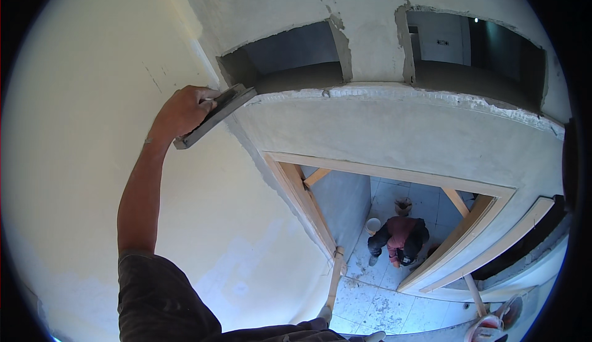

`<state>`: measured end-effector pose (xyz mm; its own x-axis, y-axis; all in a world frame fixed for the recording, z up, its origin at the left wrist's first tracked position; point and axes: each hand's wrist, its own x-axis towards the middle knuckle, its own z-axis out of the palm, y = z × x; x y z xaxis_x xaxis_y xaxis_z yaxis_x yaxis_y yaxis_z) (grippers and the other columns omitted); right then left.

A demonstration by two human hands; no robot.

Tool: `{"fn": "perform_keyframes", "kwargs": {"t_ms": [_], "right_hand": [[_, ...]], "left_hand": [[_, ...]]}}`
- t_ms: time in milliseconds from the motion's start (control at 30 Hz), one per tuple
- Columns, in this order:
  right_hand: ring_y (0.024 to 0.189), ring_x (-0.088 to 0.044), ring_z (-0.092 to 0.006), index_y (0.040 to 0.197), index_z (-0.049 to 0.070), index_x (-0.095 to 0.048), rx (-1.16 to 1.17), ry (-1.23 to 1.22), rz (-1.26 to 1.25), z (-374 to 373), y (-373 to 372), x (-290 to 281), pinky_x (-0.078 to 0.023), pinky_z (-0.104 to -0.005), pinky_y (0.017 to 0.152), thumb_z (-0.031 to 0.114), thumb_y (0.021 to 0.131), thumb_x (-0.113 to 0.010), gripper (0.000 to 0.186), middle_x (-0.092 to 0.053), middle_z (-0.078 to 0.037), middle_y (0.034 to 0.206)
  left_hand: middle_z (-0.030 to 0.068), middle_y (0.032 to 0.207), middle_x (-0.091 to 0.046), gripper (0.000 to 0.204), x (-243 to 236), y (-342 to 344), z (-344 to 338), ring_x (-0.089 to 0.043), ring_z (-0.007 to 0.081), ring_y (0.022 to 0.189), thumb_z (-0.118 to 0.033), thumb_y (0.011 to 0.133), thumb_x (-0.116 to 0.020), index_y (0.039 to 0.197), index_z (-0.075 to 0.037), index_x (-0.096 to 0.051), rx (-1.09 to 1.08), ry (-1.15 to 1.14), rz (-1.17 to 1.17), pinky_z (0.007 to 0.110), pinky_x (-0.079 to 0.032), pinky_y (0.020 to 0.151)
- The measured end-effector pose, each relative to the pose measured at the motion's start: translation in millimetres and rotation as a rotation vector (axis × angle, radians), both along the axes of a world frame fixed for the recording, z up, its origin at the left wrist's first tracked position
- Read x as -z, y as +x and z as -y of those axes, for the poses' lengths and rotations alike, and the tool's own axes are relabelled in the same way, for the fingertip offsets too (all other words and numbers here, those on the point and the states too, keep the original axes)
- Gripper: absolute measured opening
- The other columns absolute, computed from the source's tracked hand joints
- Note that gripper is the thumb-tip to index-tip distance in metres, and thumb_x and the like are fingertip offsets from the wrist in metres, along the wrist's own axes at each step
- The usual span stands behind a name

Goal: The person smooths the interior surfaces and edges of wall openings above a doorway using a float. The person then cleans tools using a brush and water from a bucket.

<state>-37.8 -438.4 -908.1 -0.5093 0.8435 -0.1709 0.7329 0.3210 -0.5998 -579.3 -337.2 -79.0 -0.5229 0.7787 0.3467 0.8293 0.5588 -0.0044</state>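
My left hand point(184, 115) is closed around the handle of a dark grey plastering float point(217, 115). The arm is raised along the pale cream wall point(80, 157). The float slants across the inner corner between that wall and the grey plastered wall point(394, 123). Its upper end is by the near left corner of a rectangular wall opening point(296, 49), where the rough whitish ledge point(370, 90) begins. Whether the whole plate touches the wall cannot be made out. My right hand is not in the picture.
Below is a wooden door frame point(394, 174) with diagonal braces. Beyond it another person point(404, 234) bends over the tiled floor beside a white bucket point(373, 225). A second opening point(475, 65) lies right. A wooden post point(336, 274) stands below; a red-and-white tub point(484, 329) is lower right.
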Motion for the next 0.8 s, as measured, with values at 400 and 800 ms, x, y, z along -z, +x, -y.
{"fn": "perform_keyframes", "kwargs": {"t_ms": [400, 800], "right_hand": [[0.077, -0.063, -0.0361, 0.079, 0.003, -0.066, 0.143, 0.057, -0.191, -16.5, -2.3, -38.0, -0.049, -0.0483, 0.070, 0.029, 0.082, -0.058, 0.027, -0.067, -0.016, 0.081], [0.085, -0.065, -0.0368, 0.097, 0.003, -0.069, 0.104, -0.021, 0.003, 13.1, 8.4, -41.3, -0.050, -0.0496, 0.077, 0.030, 0.083, -0.054, 0.034, -0.069, -0.020, 0.091]], "left_hand": [[0.0181, 0.105, -0.068, 0.031, 10.8, -55.8, -99.0, -0.064, 0.0338, 0.100, -0.020, 0.088, -0.056, 0.114, -0.008, -0.067, 0.142, 0.162, -0.126, 0.039, -0.049, 0.090], [0.0190, 0.109, -0.066, 0.032, 19.9, -57.6, -158.9, -0.062, 0.0358, 0.104, -0.020, 0.084, -0.059, 0.113, -0.011, -0.068, 0.218, 0.087, -0.127, 0.040, -0.048, 0.094]]}}
